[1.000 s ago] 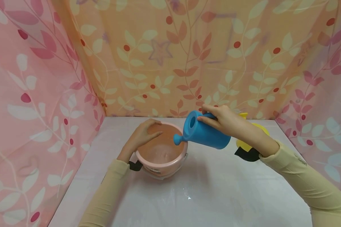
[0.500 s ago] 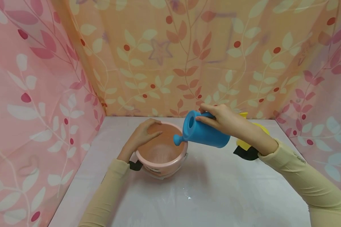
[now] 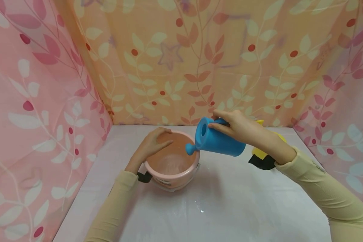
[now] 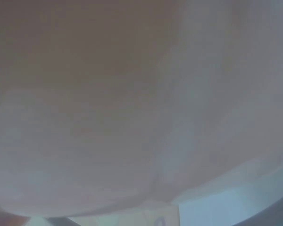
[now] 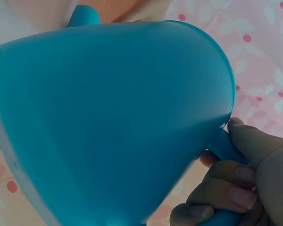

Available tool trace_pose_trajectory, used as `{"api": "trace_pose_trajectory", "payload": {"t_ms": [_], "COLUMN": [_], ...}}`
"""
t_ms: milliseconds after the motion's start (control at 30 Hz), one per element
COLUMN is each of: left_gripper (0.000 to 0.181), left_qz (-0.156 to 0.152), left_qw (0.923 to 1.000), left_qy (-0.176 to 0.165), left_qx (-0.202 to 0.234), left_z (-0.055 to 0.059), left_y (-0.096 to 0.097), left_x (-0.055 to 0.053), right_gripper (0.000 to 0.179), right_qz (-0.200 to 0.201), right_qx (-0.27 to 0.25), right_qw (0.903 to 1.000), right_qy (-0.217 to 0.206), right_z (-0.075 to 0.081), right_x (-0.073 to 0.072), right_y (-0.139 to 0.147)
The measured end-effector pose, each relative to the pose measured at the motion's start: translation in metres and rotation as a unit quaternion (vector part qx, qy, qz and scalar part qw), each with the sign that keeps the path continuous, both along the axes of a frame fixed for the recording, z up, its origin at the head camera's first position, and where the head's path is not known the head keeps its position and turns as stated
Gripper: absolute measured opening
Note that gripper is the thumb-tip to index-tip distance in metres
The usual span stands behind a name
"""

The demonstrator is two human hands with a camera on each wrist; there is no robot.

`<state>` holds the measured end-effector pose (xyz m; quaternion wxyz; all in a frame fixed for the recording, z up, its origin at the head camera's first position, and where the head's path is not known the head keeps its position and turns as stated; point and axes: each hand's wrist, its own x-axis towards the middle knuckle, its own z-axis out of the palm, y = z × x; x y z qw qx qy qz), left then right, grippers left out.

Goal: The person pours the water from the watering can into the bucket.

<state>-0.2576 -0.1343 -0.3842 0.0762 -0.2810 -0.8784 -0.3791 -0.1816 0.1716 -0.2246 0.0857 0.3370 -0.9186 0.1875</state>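
A pink bucket (image 3: 173, 183) stands on the white surface left of centre in the head view. My left hand (image 3: 151, 144) holds it at the left side of the rim, fingers along the rim and thumb over the inside. My right hand (image 3: 237, 126) grips a blue watering can (image 3: 220, 143) by its handle, fingers curled around it in the right wrist view. Tipped to the left, the can has its round spout head (image 3: 190, 149) over the bucket's right rim. The can's blue body (image 5: 118, 117) fills much of the right wrist view. A blurred pale surface (image 4: 132, 117) fills the left wrist view.
Behind my right forearm sits a yellow object (image 3: 260, 153), partly hidden, with a black piece (image 3: 262, 162) in front of it. Another black piece (image 3: 144, 177) shows by my left wrist. Wet spots (image 3: 201, 211) shine on the white surface. Patterned cloth (image 3: 169, 84) walls three sides.
The watering can and my right hand have shifted only very slightly, the can's base rising a little. My left hand and the bucket keep their places.
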Motion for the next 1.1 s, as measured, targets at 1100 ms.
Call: {"api": "trace_pose_trajectory", "payload": {"t_ms": [1100], "left_gripper": [0.036], "left_qz": [-0.002], "left_qw": [1.0], "left_qy": [-0.002], "left_qx": [0.009], "left_z": [0.001], "left_y": [0.0], "left_x": [0.001], "right_gripper": [0.02], "right_qz": [0.015], "right_qx": [0.026], "right_qw": [0.9995], "right_qy": [-0.004], "right_z": [0.011], "right_x": [-0.006], "right_y": [-0.008]}}
